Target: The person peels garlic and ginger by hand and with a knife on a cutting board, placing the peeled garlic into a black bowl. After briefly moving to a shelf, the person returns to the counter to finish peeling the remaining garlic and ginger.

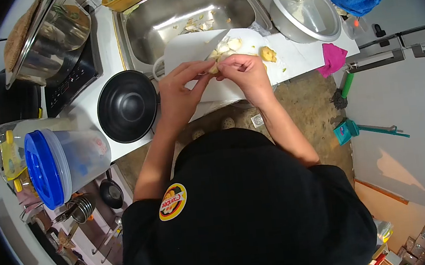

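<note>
Near the front edge of a white cutting board [177,45], my left hand [182,86] and my right hand [249,77] meet at the fingertips. Both pinch a small pale piece [213,69], which looks like a garlic clove. A knife [218,44] lies on the board just beyond my fingers, its blade pointing away to the upper right. Beside the blade sits a pile of pale peeled cloves [228,46]. To the right of my right hand is a knobbly yellow-brown piece [268,53], like ginger.
Behind the board is a steel sink [159,21] with peel scraps in it. A black pan [127,106] stands on the left, beside a blue-lidded container [45,168]. A large metal pot [305,9] and a pink cloth [334,59] are on the right.
</note>
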`<state>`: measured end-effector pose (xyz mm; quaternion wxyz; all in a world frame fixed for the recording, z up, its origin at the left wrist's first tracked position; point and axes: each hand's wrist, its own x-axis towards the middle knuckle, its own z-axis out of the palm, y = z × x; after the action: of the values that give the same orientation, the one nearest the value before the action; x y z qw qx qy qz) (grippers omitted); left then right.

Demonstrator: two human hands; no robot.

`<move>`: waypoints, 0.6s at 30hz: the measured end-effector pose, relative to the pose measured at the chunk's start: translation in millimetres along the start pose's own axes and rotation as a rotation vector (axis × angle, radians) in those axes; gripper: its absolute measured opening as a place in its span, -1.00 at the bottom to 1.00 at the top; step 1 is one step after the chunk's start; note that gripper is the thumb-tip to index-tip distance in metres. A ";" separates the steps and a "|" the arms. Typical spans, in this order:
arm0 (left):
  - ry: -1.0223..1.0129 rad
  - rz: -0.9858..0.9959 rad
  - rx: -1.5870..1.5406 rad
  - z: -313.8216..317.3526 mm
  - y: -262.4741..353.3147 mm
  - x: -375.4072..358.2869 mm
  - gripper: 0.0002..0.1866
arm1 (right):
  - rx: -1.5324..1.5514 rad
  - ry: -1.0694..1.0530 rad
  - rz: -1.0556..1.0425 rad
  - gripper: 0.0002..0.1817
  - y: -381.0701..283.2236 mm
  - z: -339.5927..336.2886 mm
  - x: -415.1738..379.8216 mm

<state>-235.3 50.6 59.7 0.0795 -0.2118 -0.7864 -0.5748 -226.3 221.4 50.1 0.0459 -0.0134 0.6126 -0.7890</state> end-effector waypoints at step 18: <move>0.184 -0.368 -0.466 2.1 -43.4 -7.6 -0.77 | -1.026 0.321 -0.530 -0.92 64.4 -6.7 14.6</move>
<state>-246.6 39.9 18.5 -0.0057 -0.0258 -0.6482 -0.7610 -237.8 210.8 -14.4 -0.2580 -0.0670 0.8903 -0.3691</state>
